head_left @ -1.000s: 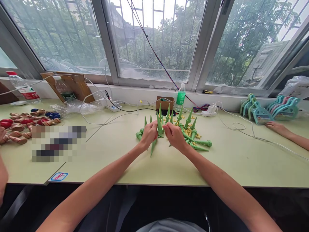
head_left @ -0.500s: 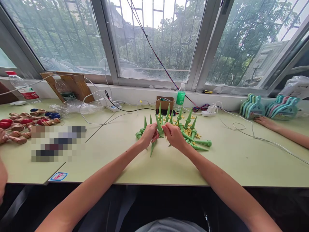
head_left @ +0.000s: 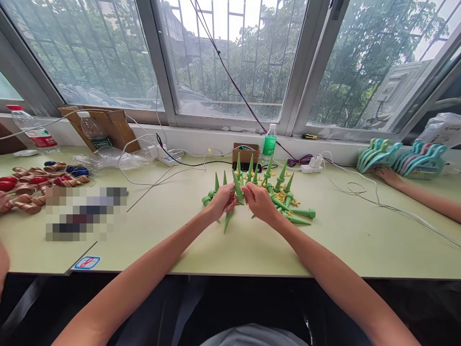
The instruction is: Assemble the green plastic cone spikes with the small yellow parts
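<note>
My left hand [head_left: 222,202] is closed around a green plastic plant-watering spike [head_left: 237,186], which points upward. Close beside it, my right hand [head_left: 260,201] is pinched at the spike's side; whatever lies between its fingertips is too small and hidden to name. Behind both hands stand several upright green spikes [head_left: 280,179]. More green spikes [head_left: 301,213] lie on their sides to the right of my right hand, and one points toward me under my left hand. Small yellow plastic pieces [head_left: 288,198] are heaped among the spikes.
A green-labelled bottle [head_left: 270,140] and a small cardboard box [head_left: 246,154] stand at the back. White cables [head_left: 360,188] cross the table [head_left: 360,240]. Wooden toys [head_left: 32,185] lie left. At right, a co-worker's hand [head_left: 389,176] is by light-coloured plastic hangers [head_left: 379,154].
My hands stay almost where they were, around the same spike. The co-worker's hand at right has moved left and farther back, and the nearer hangers have shifted and tilted.
</note>
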### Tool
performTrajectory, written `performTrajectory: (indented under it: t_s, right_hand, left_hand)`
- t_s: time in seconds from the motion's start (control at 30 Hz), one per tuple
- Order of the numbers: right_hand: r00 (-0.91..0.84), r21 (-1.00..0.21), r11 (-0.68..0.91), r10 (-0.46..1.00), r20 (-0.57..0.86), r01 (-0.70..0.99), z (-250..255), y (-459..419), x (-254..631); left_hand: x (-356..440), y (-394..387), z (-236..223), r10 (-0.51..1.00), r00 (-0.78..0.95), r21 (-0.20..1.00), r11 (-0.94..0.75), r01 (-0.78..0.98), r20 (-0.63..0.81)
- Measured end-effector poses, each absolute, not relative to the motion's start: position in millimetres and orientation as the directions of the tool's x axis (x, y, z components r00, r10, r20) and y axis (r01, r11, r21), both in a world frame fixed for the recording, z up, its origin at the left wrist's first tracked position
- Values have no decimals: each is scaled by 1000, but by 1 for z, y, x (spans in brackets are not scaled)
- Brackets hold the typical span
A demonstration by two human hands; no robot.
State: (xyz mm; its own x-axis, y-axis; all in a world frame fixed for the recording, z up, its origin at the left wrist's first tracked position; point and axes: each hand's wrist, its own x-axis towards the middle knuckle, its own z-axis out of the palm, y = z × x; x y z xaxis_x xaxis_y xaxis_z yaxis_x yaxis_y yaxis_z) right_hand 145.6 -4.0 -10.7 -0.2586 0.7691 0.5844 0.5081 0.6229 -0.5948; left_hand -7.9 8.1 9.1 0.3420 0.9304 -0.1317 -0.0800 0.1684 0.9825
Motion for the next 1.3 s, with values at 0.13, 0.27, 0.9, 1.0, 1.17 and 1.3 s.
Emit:
performTrajectory:
  t_s: [0.13,0.27,0.9,1.0,1.17,1.3]
  right_hand:
    - [-260,-594,618,773,578,515,-10,-4,146]
    - [-265,-587,616,774,575,526,-9,-4,145]
    - [-284,-572,614,776,564,544,-10,-7,144]
    - [-283,-567,616,773,567,547,-10,-7,144]
    - [-287,-562,613,775,562,555,-10,-6,144]
    - [-284,-559,611,776,563,560,-10,-6,144]
  left_hand:
    - [-9,9,11,919,360,976,201,-82,-159]
    - [-9,8,13,913,368,972,219,-82,-175]
    - [-10,8,12,909,381,973,214,-82,-168]
    - [-10,9,11,908,386,971,217,-101,-162]
    - [-11,11,10,905,399,971,212,-113,-152]
    - [-11,11,9,905,398,971,210,-115,-149]
